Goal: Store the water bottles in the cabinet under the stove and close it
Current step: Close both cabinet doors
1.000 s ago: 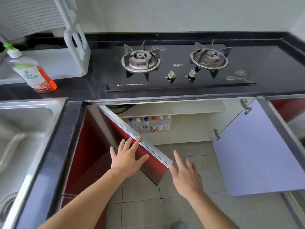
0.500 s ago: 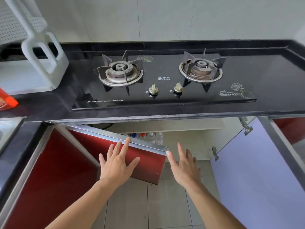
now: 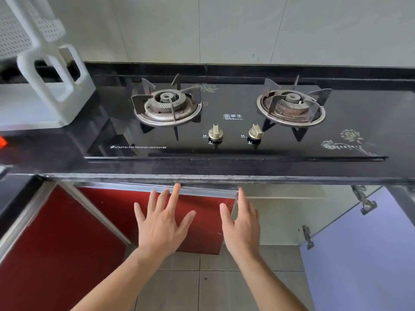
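Your left hand [image 3: 162, 223] was flat on the red left door [image 3: 202, 212], fingers [image 3: 176, 194] spread apart, gripping nothing. Your right hand [image 3: 242, 225] hovered open by the door's free edge. That door had swung in a lot over the last second, so it was nearly shut. The water bottles were hidden behind it by then; the right door [image 3: 363, 254] hung wide open under the stove [image 3: 231, 122].
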